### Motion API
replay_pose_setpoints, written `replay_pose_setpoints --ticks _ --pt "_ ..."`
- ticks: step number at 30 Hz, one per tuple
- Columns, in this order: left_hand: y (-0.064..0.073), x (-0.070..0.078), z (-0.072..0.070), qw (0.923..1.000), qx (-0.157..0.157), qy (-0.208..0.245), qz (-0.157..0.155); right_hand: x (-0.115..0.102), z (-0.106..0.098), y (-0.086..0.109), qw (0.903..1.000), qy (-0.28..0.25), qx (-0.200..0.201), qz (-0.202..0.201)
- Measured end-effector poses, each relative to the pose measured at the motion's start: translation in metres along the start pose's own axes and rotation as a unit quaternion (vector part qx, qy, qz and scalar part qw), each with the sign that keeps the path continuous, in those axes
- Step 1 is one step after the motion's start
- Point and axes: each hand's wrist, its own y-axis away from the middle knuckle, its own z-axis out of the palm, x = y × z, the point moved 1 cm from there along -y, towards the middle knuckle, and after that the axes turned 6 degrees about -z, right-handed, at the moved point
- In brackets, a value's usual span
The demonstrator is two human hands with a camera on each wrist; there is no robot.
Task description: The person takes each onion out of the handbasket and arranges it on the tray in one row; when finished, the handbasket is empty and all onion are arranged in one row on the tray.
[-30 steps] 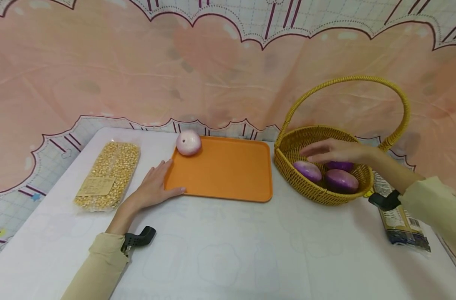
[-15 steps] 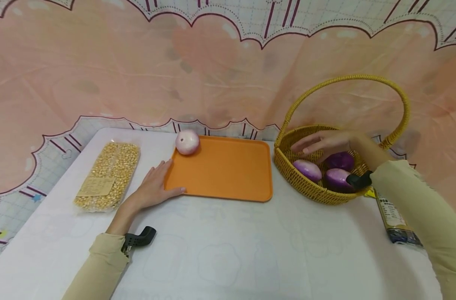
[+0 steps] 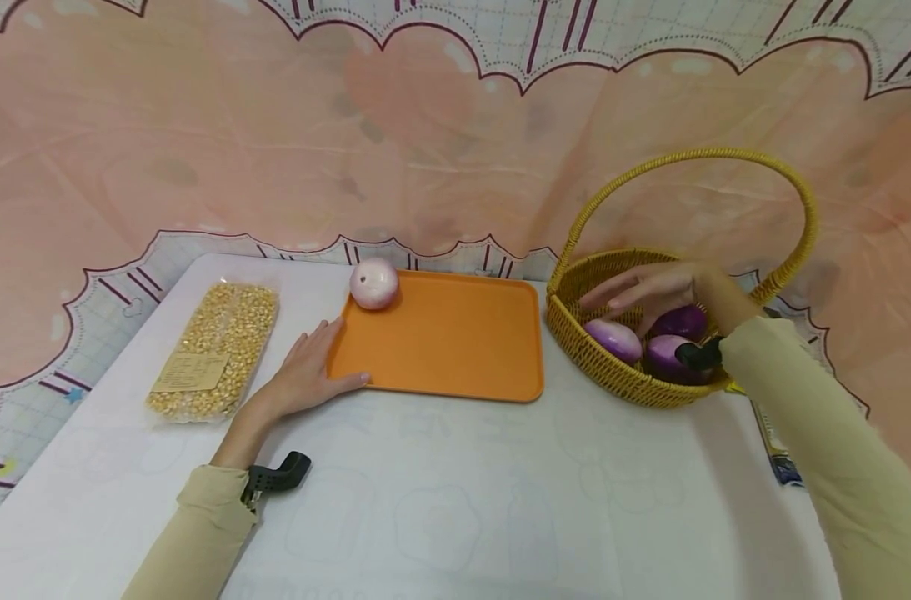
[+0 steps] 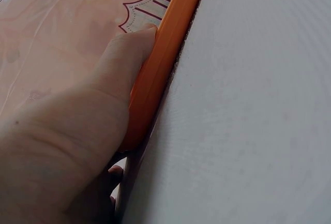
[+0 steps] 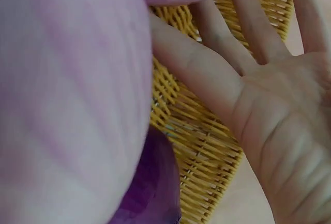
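Note:
My left hand [image 3: 305, 375] rests at the near left corner of an orange tray [image 3: 440, 342], fingers along its left side and thumb on its near edge. A pale purple onion [image 3: 374, 283] sits on the tray's far left corner. My right hand [image 3: 661, 287] reaches into a wicker basket [image 3: 608, 379], fingers spread and holding nothing. Under it lie a light purple onion [image 3: 614, 342], a dark purple onion [image 3: 682, 322] and another purple onion [image 3: 661, 357], partly covered by the wrist strap. In the right wrist view, the thumb lies between two onions, its tip hidden.
A clear bag of corn kernels [image 3: 218, 350] lies left of the tray. The basket's tall handle [image 3: 695, 157] arches over the right hand. Another package [image 3: 781, 458] lies right of the basket, mostly behind the right sleeve. A patterned cloth [image 3: 425, 150] hangs behind the table.
My right forearm has swung left and forward, and the hand has turned slightly, its fingers now lower over the light purple onion. The left hand and tray have stayed put.

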Motion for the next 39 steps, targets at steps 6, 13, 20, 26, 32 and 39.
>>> replay_pose_setpoints --ticks 6,13,20,26,32,39 --pt "0.001 0.001 0.0 1.0 -0.001 0.004 -0.002 0.001 0.0 -0.01 0.9995 0.009 -0.024 0.02" --pt "0.001 0.002 0.001 1.0 -0.003 0.003 -0.004 0.004 -0.001 -0.017 0.9983 0.022 -0.034 0.042" --pt "0.001 0.001 0.001 1.0 -0.002 0.003 -0.003 0.006 -0.001 -0.015 0.9992 0.017 -0.022 0.027" --pt "0.001 0.002 0.001 1.0 -0.001 0.003 -0.003 0.006 -0.003 -0.015 0.999 0.041 -0.008 0.014" --pt "0.0 0.002 0.0 1.0 -0.003 0.007 -0.004 0.004 -0.005 -0.019 0.9984 0.053 0.008 0.015" --pt "0.001 0.002 -0.001 0.9999 -0.007 0.008 -0.008 0.001 -0.004 -0.024 0.9988 0.038 0.017 0.025"
